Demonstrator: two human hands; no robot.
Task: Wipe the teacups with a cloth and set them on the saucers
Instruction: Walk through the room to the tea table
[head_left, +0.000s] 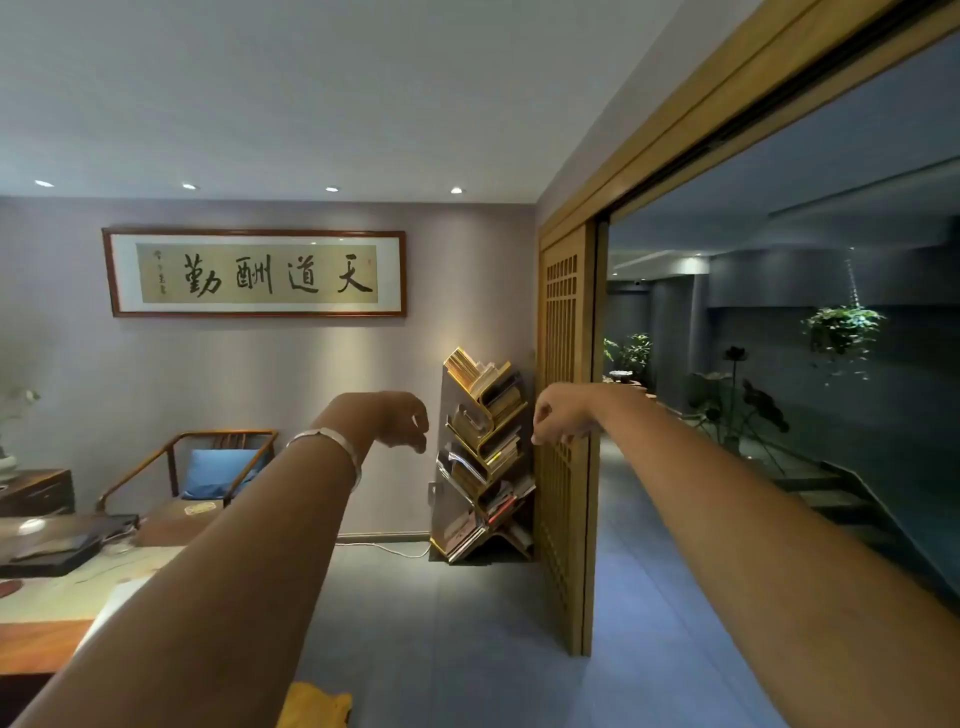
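Bare forearms reach out level, the left hand (397, 418) and right hand (558, 415) both drooping at the wrist, fingers loosely curled, holding nothing. Yellow cloth (314, 706) lies near, bottom centre; no teacups show.

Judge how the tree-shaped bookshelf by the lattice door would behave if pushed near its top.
The bookshelf would probably feel heavy, since its slanted tiers are packed with books. It stands on a narrow splayed base on the floor, so a high push might rock or tip it. Books lean loosely in the angled slots and could slide out. Neither the left hand nor the right hand touches it.
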